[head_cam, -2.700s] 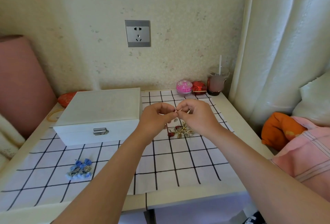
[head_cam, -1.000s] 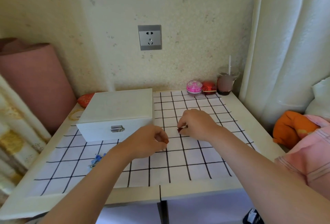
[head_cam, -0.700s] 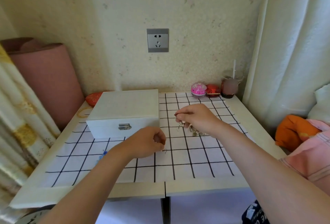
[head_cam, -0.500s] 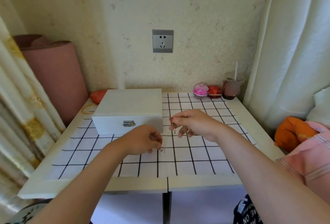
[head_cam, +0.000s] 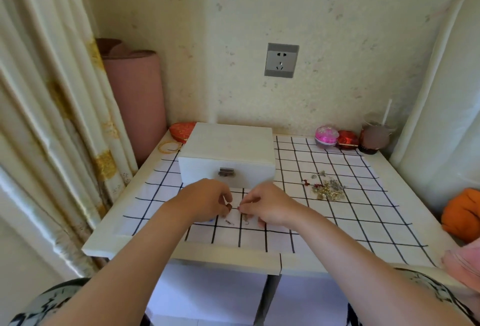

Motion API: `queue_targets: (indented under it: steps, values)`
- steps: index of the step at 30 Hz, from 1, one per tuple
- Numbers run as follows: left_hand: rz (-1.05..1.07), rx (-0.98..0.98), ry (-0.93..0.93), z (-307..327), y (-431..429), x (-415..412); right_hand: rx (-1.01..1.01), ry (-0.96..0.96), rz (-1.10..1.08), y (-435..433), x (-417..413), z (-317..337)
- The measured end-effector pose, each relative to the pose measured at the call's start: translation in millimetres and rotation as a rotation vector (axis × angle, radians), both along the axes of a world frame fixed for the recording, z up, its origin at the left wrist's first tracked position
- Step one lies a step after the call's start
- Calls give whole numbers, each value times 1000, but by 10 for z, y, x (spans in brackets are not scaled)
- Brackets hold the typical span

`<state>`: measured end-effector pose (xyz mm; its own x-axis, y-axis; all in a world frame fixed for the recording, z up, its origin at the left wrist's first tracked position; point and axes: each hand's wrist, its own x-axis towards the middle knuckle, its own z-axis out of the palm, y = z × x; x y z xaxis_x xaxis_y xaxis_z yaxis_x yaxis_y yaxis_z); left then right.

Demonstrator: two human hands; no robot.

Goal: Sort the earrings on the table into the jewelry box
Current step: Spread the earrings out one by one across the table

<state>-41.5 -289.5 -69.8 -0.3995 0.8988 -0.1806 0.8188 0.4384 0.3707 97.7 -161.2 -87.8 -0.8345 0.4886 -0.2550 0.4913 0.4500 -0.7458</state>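
Two hands meet low over the checked cloth (head_cam: 337, 221), just in front of the shut jewelry box (head_cam: 228, 149). The left hand (head_cam: 205, 201) has its fingers curled in, thumb and forefinger nipping a red earring (head_cam: 228, 207), a small dark bead of a thing. The right hand (head_cam: 270, 206) comes in from the other side. Its thumb and forefinger are closed just beside the bead, on what seems to be the hook end of the same piece, though it is too small for me to be sure. If so, the piece's long axis runs left to right across the gap between the hands, with neither hand nearer than the other.

Directly under that gap, touching the cloth, lie the loose earrings (head_cam: 230, 222). They are thin wire hooks with small drops, set side by side.

What the next move turns on, I'd judge, is the box. It stands straight behind the fingers, very near, with its metal latch (head_cam: 226, 171) facing the person and the lid down. One hand would have to let go to open it.

Further right and well apart from both hands, a heap of earrings (head_cam: 327, 190) sits on the cloth, gold and silver bits with a few red ones straggling at its left edge. The right hand is the nearer one to it. The bench (head_cam: 233, 253) carries all of this.
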Motion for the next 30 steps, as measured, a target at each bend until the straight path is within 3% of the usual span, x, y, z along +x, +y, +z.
queue_targets:
  steps: [5, 11, 15, 18, 30]
  values:
    - [-20, 32, 4, -32, -50, -143, 338, -36, -11, -9, -50, -34]
    - [-101, 58, 55, -69, -36, -81, 298, -83, 146, -18, 26, 4]
    - [-94, 79, 16, -87, 36, 10, 373, -119, 113, 32, 47, 16]
    - [-81, 76, -34, -94, 72, 56, 345, -155, 63, 107, 106, 39]
    - [-134, 13, -55, -29, 130, 71, 32, 1, -33, 45, 224, -38]
